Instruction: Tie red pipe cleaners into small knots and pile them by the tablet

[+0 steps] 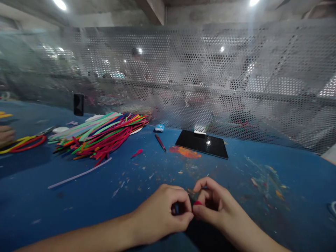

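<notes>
My left hand (pixel 172 211) is closed in a pinch, its thumb and fingertips pressed together right beside the fingers of the other hand. What it holds, if anything, is hidden. My right hand (pixel 216 204) is also closed, with a small red piece (pixel 197 203) between thumb and fingers. Most of that piece is covered, so its kind cannot be made out. Both hands are just above the near part of the blue table (pixel 110 199). Beyond them lie a small pink-red twisted piece (pixel 137 153) and a dark red pen-like tool (pixel 160 142).
At left lies a heap of colourful pipe cleaners (pixel 102 136), with a lilac one (pixel 80 174) apart. Scissors (pixel 39 138) are near another person's hand (pixel 6 135). A black tablet (pixel 202 143), blue packet (pixel 159 128) and dark phone-like object (pixel 78 104) sit before a perforated metal screen (pixel 183 77).
</notes>
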A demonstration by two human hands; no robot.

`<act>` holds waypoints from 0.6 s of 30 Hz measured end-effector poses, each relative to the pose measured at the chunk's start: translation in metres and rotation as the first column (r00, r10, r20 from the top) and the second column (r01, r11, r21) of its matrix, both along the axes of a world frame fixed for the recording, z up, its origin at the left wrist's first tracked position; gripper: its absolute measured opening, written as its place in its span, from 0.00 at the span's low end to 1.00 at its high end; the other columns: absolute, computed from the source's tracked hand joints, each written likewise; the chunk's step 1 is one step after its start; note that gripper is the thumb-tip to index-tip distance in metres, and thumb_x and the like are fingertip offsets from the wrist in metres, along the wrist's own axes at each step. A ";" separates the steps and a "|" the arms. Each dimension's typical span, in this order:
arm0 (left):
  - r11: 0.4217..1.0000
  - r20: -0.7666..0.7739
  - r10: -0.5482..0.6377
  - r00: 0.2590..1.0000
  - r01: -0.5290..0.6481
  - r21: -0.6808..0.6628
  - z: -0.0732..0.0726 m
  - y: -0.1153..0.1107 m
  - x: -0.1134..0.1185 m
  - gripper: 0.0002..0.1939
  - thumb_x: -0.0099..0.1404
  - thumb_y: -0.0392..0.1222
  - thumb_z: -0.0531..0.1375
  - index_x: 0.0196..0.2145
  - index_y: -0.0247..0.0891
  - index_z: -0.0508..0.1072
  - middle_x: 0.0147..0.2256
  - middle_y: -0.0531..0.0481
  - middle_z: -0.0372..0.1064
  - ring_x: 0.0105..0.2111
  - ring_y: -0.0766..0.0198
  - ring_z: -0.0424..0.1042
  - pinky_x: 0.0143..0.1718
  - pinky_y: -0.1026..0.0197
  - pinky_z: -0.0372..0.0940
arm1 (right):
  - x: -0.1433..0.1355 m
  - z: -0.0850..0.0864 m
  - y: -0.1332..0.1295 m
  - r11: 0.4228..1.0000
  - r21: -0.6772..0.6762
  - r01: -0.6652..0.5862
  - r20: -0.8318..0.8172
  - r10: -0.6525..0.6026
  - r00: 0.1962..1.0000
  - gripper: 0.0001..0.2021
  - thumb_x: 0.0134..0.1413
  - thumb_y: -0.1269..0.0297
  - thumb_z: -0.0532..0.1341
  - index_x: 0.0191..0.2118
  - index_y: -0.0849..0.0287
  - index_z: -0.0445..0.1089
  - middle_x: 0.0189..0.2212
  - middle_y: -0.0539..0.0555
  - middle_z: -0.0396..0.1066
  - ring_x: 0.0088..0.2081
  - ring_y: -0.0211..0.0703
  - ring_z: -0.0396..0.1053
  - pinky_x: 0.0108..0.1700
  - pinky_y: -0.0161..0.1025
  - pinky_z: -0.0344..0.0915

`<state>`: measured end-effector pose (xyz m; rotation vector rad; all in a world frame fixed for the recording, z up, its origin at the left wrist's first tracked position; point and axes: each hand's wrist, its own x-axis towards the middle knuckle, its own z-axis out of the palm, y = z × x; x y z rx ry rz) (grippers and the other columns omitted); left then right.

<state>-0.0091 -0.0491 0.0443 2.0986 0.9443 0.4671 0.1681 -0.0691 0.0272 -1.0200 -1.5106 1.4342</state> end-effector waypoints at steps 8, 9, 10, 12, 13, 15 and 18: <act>0.984 0.068 0.116 0.991 -0.124 0.130 -0.003 -0.001 0.003 0.05 0.58 0.37 0.54 0.27 0.37 0.69 0.26 0.53 0.65 0.28 0.67 0.62 0.31 0.65 0.56 | -0.001 -0.004 0.005 0.996 0.009 0.092 -0.040 -0.092 0.995 0.09 0.49 0.65 0.59 0.35 0.57 0.58 0.21 0.43 0.57 0.23 0.31 0.56 0.26 0.29 0.55; 0.983 0.145 0.180 0.973 -0.173 -0.059 -0.003 0.002 0.003 0.06 0.58 0.39 0.55 0.26 0.37 0.68 0.24 0.55 0.63 0.25 0.69 0.61 0.28 0.66 0.56 | 0.001 -0.005 0.006 0.984 0.114 0.140 0.017 -0.143 0.990 0.08 0.50 0.65 0.58 0.36 0.56 0.58 0.23 0.44 0.59 0.24 0.32 0.58 0.27 0.30 0.56; 0.948 0.214 0.250 0.944 -0.194 -0.251 -0.003 0.004 0.004 0.07 0.58 0.42 0.55 0.27 0.37 0.67 0.22 0.56 0.61 0.23 0.70 0.60 0.26 0.67 0.55 | 0.004 -0.006 0.007 0.952 0.249 0.180 0.082 -0.206 0.975 0.08 0.51 0.65 0.58 0.37 0.56 0.58 0.25 0.46 0.60 0.26 0.34 0.59 0.29 0.32 0.58; 0.821 0.309 0.376 0.874 -0.160 -0.547 -0.005 0.007 0.004 0.09 0.58 0.45 0.56 0.27 0.36 0.66 0.21 0.57 0.59 0.20 0.72 0.58 0.23 0.68 0.55 | 0.009 -0.011 0.009 0.820 0.545 0.176 0.201 -0.332 0.922 0.08 0.51 0.68 0.57 0.38 0.56 0.59 0.26 0.47 0.61 0.27 0.35 0.60 0.30 0.33 0.59; 0.761 0.338 0.422 0.841 -0.126 -0.636 -0.007 0.008 0.004 0.10 0.57 0.45 0.57 0.28 0.35 0.65 0.21 0.57 0.59 0.21 0.73 0.58 0.23 0.69 0.55 | 0.011 -0.014 0.010 0.733 0.669 0.119 0.252 -0.374 0.893 0.07 0.51 0.70 0.57 0.37 0.56 0.60 0.26 0.48 0.61 0.27 0.36 0.60 0.29 0.33 0.59; 0.675 0.377 0.469 0.798 -0.049 -0.736 -0.011 0.007 0.005 0.10 0.56 0.44 0.58 0.29 0.34 0.65 0.23 0.56 0.61 0.23 0.72 0.60 0.25 0.69 0.56 | 0.014 -0.020 0.012 0.547 0.836 -0.042 0.326 -0.433 0.840 0.07 0.51 0.73 0.56 0.37 0.57 0.62 0.25 0.49 0.63 0.26 0.36 0.60 0.28 0.33 0.58; 0.604 0.416 0.479 0.773 0.054 -0.795 -0.016 0.004 0.006 0.08 0.55 0.42 0.59 0.30 0.34 0.65 0.24 0.55 0.61 0.24 0.72 0.62 0.26 0.69 0.57 | 0.010 -0.023 0.012 0.259 0.925 -0.279 0.375 -0.498 0.782 0.09 0.51 0.75 0.57 0.39 0.57 0.66 0.22 0.49 0.66 0.24 0.36 0.59 0.25 0.34 0.55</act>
